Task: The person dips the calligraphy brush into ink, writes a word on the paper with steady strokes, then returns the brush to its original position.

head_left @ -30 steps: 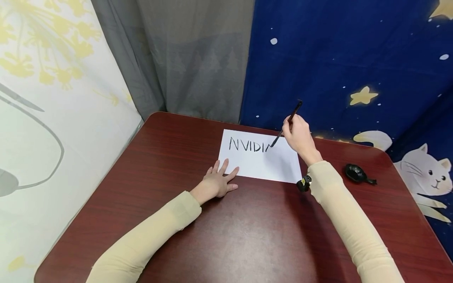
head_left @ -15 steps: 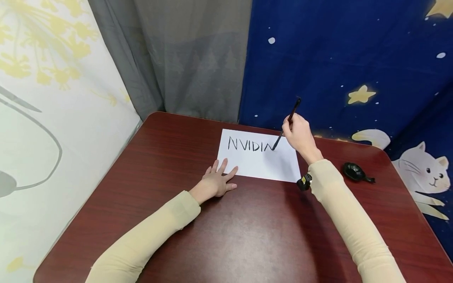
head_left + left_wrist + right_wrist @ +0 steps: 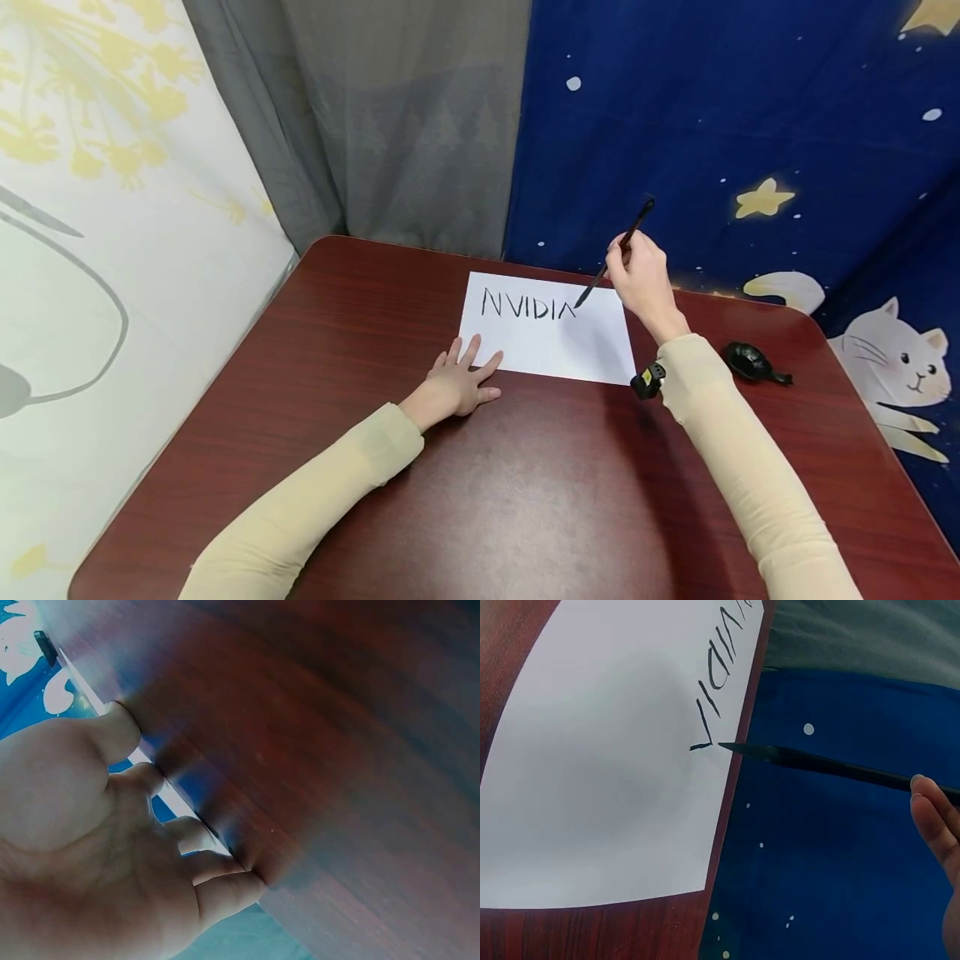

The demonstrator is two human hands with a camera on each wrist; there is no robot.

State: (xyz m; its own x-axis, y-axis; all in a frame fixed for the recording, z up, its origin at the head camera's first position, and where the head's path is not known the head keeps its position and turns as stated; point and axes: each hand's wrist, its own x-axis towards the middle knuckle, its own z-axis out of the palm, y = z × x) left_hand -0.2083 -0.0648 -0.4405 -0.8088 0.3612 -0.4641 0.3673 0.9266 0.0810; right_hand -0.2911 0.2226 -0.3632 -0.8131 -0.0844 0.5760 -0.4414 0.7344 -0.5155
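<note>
My right hand [image 3: 642, 275] pinches a dark writing brush [image 3: 825, 766] partway along its handle, the tip pointing down at the paper. In the right wrist view, the tip sits beside the last black stroke; whether it touches the sheet I cannot tell. The white sheet of paper [image 3: 555, 350] carries black lettering [image 3: 525, 305] that reads "NVIDI", followed by two slanted strokes meeting at the top. My left hand [image 3: 459, 386] lies with fingers spread, its fingertips on the sheet's lower left corner and the table beside it. From the left wrist, the palm and fingers [image 3: 225, 894] show.
A black leaf-shaped dish [image 3: 750, 362] with a short stem stands right of the paper on the reddish-brown table [image 3: 510, 500]. A grey curtain [image 3: 420, 125] and a blue star-patterned curtain [image 3: 637, 125] hang behind the table's far edge. A black wrist device [image 3: 648, 381] sits at my right cuff.
The brush tip first slid down to the right along the last slanted stroke, then came up from its lower end. My right hand rose slightly and rightward. My left hand stayed put.
</note>
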